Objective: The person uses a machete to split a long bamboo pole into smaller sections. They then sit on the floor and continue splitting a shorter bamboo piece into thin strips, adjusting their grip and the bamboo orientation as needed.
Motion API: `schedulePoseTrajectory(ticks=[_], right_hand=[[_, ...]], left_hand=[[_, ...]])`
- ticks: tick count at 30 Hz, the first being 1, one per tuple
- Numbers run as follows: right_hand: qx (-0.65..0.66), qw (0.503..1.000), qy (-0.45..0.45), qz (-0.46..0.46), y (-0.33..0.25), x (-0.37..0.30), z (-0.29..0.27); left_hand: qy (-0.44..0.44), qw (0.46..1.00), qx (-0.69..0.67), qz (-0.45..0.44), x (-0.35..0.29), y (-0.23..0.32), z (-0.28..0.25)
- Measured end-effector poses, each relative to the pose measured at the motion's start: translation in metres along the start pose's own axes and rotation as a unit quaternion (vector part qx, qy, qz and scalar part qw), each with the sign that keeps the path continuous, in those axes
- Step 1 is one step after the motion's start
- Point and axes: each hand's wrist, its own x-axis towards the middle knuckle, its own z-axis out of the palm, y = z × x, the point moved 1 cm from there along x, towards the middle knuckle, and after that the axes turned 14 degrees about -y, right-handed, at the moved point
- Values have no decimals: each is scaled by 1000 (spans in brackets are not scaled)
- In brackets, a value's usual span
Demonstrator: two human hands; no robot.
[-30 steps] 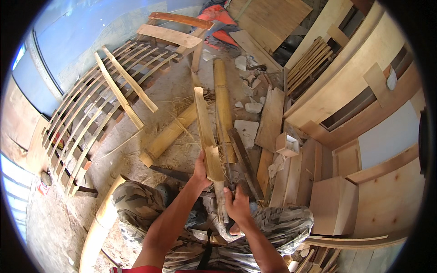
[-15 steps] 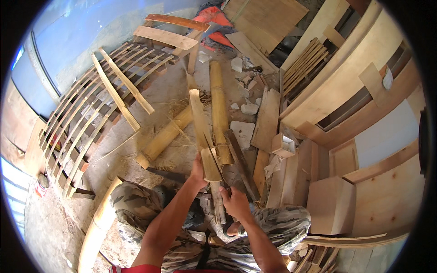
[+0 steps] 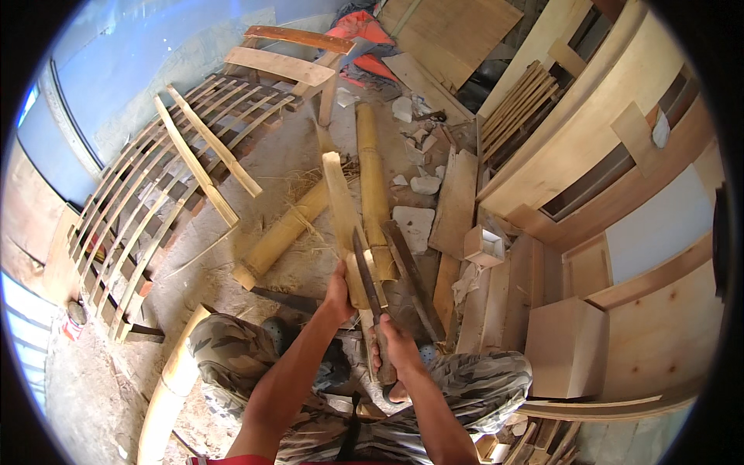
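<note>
My left hand (image 3: 336,296) is closed round the near part of a split bamboo piece (image 3: 339,205), whose far end points away from me. My right hand (image 3: 398,347) grips the handle of a long, dark-bladed knife (image 3: 366,271). Its blade points away and lies along the right side of the bamboo piece; whether it touches the bamboo is hard to tell. Beyond them, a whole bamboo pole (image 3: 373,167) lies on the floor, with another bamboo pole (image 3: 291,229) slanting to its left.
A slatted frame (image 3: 167,186) leans at the left with two loose strips on it. Dark wooden bar (image 3: 415,279), boards (image 3: 453,201) and a small open box (image 3: 483,246) lie to the right, before a wooden cabinet (image 3: 597,132). Another bamboo pole (image 3: 169,387) rests beside my left knee.
My right hand has come slightly nearer and right with the knife; the blade now shows more fully, turned upward and away. The left hand and bamboo piece have hardly moved.
</note>
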Motion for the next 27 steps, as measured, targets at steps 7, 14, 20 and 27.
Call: schedulePoseTrajectory(ticks=[7, 14, 20, 27], right_hand=[[226, 971, -68, 43, -9, 1, -11], [102, 993, -31, -54, -10, -29, 21], [-170, 951, 105, -236, -12, -10, 15], [28, 999, -5, 14, -13, 8, 3]], left_hand=[[99, 986, 136, -10, 3, -8, -10], [51, 998, 36, -14, 3, 1, 1], [29, 999, 32, 22, 0, 2, 3], [94, 994, 49, 5, 6, -15, -21]])
